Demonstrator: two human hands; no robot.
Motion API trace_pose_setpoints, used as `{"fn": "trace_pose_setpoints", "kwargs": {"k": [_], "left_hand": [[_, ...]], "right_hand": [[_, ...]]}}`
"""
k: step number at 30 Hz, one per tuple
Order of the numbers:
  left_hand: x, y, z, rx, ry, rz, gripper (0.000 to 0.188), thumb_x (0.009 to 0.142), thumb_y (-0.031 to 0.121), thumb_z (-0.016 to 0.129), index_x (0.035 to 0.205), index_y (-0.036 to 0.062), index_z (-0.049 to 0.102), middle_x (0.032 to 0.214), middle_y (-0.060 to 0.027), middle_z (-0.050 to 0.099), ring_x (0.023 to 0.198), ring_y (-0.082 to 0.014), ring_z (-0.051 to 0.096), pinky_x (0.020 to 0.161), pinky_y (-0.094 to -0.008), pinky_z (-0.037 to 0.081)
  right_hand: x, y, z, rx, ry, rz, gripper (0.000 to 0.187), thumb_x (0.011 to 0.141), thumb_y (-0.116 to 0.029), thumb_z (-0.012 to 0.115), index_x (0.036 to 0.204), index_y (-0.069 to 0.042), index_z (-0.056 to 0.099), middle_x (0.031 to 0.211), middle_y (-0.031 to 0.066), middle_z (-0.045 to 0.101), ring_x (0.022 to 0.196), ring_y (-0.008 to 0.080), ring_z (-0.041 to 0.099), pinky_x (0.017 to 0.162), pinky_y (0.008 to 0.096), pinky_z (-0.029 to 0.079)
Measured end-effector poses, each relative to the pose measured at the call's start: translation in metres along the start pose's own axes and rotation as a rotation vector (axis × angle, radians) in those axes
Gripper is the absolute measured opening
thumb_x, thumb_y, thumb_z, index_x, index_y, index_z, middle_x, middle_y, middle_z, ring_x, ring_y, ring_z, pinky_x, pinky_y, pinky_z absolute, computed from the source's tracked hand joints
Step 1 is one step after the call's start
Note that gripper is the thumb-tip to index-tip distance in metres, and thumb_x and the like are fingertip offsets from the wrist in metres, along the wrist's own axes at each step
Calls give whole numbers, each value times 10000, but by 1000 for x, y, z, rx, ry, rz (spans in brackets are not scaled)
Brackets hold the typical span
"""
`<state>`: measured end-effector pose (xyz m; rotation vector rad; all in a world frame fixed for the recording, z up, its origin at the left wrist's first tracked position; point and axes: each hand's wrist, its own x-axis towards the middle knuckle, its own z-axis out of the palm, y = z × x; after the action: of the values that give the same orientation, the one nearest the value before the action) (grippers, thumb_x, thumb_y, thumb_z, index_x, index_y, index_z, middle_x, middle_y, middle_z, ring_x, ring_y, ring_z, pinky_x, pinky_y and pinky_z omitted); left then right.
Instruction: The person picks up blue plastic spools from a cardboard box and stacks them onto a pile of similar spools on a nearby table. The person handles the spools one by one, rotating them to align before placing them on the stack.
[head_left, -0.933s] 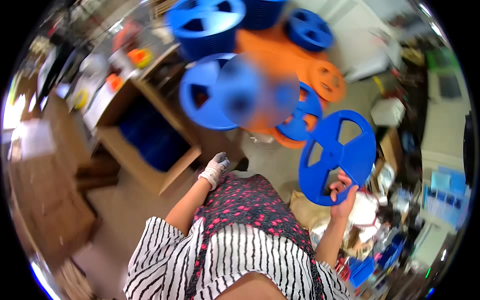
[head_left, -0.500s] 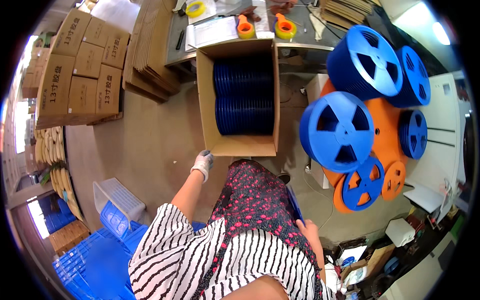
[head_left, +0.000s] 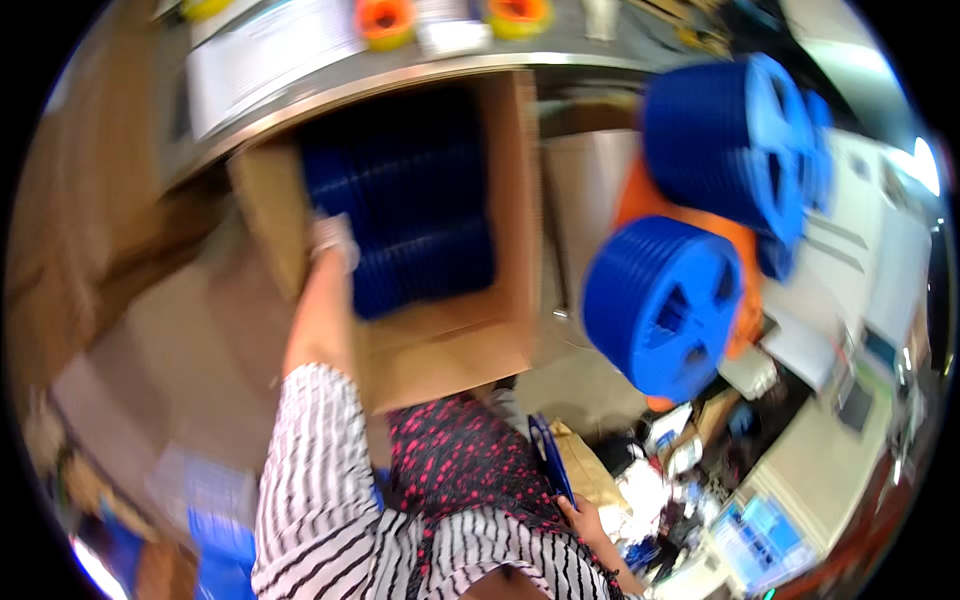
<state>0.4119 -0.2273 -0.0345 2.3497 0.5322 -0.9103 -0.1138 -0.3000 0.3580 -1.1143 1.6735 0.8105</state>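
Note:
In front of me stands an open cardboard box [head_left: 450, 365], with two rows of dark blue plastic reels [head_left: 420, 265] packed on edge inside. My left hand [head_left: 335, 243], in a pale glove, reaches over the box's left side and is nearest to the reels. Motion smears its fingers, so their grip does not show. Low at my right side, my right hand [head_left: 580, 516] is closed on the edge of a blue reel [head_left: 551, 462], seen nearly edge-on beside my apron.
Behind the box runs a grey worktable [head_left: 600, 45] with papers [head_left: 270, 65] and orange tape dispensers [head_left: 385, 22]. To the right, stacks of blue reels [head_left: 665, 305] sit on an orange stand [head_left: 630, 200]. Clutter [head_left: 650, 490] lies at the lower right.
My left hand has gone from the box's near left corner up to the reels by its left side. The view has turned rightward and come nearer the box. The right hand still holds its reel.

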Motion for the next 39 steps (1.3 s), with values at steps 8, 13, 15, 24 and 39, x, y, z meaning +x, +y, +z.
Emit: {"fn": "trace_pose_setpoints", "kwargs": {"k": [8, 13, 15, 24, 39], "left_hand": [[69, -10, 7, -147, 58, 318, 381, 895, 143, 528, 1235, -29, 502, 1189, -241, 576, 1050, -362, 573, 914, -391, 442], [-52, 17, -35, -706, -48, 341, 432, 887, 128, 533, 1285, -26, 471, 1176, -155, 587, 990, -274, 577, 912, -349, 438], [-128, 31, -74, -833, -128, 293, 414, 884, 133, 549, 1264, -20, 489, 1134, -117, 595, 952, -222, 576, 879, -327, 452], [-386, -26, -146, -678, -249, 541, 222, 864, 95, 614, 1051, -10, 556, 890, -39, 610, 750, -106, 540, 704, -248, 464], [-573, -146, -63, 153, -731, 881, 488, 759, 199, 748, 1143, -21, 545, 973, -66, 637, 840, -134, 596, 761, -281, 498]], "right_hand": [[-9, -36, 14, -164, 9, -76, 399, 909, -418, 573, 915, -20, 606, 703, 110, 590, 621, 219, 575, 612, 364, 456], [1, -29, 20, -171, 80, -378, 377, 872, -422, 623, 1023, -76, 644, 782, 111, 628, 686, 215, 613, 662, 337, 482], [4, -35, 16, -89, -10, -395, 401, 859, -432, 634, 1061, -86, 646, 821, 103, 647, 717, 215, 626, 687, 335, 491], [7, -112, 28, 459, -441, -673, 360, 923, -273, 594, 1165, -10, 554, 1024, 92, 645, 842, 141, 638, 753, 278, 526], [9, 39, 36, 1137, -781, -576, 309, 925, -336, 583, 1077, -67, 575, 1032, 70, 624, 944, 192, 598, 863, 365, 481]]}}
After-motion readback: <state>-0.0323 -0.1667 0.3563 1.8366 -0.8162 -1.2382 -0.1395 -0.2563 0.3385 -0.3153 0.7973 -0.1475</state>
